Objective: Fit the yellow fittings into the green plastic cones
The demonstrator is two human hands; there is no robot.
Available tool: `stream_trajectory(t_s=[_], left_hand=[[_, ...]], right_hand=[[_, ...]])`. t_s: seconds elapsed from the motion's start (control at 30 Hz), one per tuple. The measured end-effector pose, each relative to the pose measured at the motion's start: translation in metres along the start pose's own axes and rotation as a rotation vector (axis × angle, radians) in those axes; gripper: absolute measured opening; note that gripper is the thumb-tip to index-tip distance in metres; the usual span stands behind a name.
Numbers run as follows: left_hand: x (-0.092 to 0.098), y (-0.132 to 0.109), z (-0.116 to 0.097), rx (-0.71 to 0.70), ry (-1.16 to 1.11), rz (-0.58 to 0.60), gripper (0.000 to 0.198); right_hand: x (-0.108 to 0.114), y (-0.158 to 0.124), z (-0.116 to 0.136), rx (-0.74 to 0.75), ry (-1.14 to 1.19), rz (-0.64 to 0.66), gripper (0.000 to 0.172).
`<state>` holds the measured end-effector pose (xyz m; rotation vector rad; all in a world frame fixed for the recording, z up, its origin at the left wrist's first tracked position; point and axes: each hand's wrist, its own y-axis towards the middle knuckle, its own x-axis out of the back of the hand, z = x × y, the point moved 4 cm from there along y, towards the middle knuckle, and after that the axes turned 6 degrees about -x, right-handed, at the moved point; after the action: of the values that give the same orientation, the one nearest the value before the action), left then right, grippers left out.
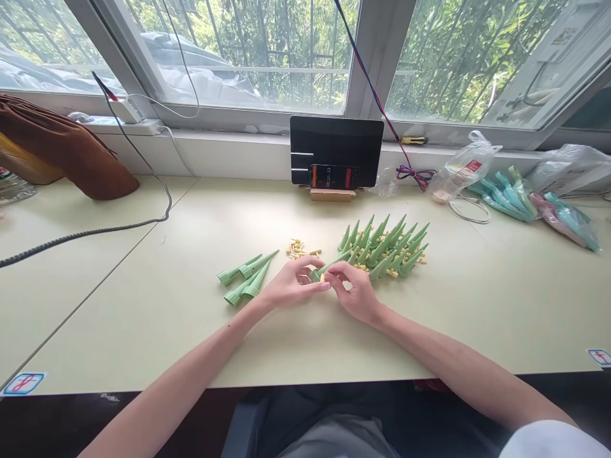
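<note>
My left hand (294,282) is closed around the wide end of a green plastic cone (334,262), its tip pointing up and to the right. With thumb and fingers pinched, my right hand (352,287) holds a small yellow plastic piece (323,278) against the cone's wide end. To the left lie several loose green cones (249,275). A small pile of yellow pieces (300,247) is just beyond my left hand. Right of my hands, many green cones with yellow pieces at their bases (386,245) stand in a tight cluster.
At the back, a phone (334,177) leans on a black tablet (337,140). Plastic bags of coloured parts (508,194) lie at the back right. A brown bag (71,146) and a black braided cable (95,235) occupy the left side.
</note>
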<state>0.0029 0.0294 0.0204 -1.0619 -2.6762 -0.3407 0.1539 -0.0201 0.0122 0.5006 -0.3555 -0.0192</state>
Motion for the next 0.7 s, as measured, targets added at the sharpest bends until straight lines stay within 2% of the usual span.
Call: stream_trajectory(t_s=[0.23,0.4,0.53,0.7], left_hand=[[0.006,-0.001,0.002,0.022,0.097,-0.005,0.039],[0.014,-0.001,-0.003,0.003,0.19,-0.057,0.041],[0.019,-0.002,-0.006,-0.009,0.253,-0.072,0.041],[0.017,-0.002,-0.011,-0.074,0.261,-0.044,0.039]], right_hand=[[0.0,0.0,0.001,-0.003,-0.035,-0.011,0.008],[0.006,0.001,0.007,0.082,-0.09,-0.121,0.001],[0.009,0.001,0.012,0.169,-0.192,-0.18,0.008],[0.004,0.002,0.011,0.163,-0.302,-0.097,0.019]])
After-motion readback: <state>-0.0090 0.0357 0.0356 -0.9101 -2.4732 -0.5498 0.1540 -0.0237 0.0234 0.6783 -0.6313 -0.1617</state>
